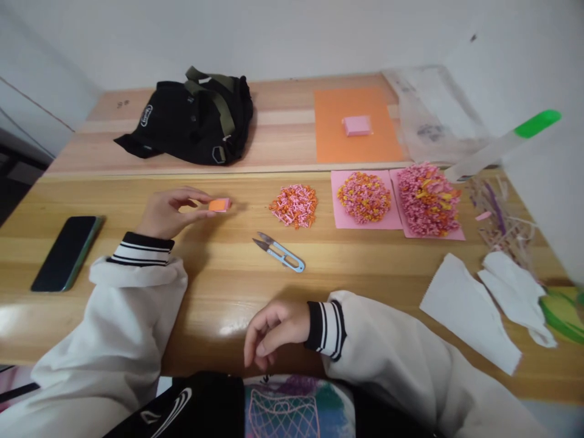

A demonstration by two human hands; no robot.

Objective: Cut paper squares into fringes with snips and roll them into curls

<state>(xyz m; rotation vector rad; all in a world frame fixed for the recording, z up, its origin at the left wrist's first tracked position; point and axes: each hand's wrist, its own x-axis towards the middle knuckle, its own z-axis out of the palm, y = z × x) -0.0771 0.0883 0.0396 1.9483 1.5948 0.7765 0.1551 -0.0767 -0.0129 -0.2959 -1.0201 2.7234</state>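
My left hand [171, 210] pinches a small stack of orange and pink paper slips [219, 205] between thumb and fingertips, just above the wooden table. Near the table's front edge, my right hand [277, 330] hangs with loosely bent fingers and holds nothing. Between the hands lie thread snips [285, 254] with pale blue handles, their blades pointing left. Beyond them is a pile of small pink and orange paper pieces [295, 205]. To its right, pink, orange and yellow paper pieces [365, 197] are heaped on a pink sheet [338, 220].
A taller heap [426, 198] sits on another pink sheet. Farther back, a pink paper stack [357, 126] lies on an orange sheet [331, 146], near a black bag [182, 121]. A phone [66, 252] is at left. White cloths or tissues [465, 310] and a green-capped tube [497, 146] are at right.
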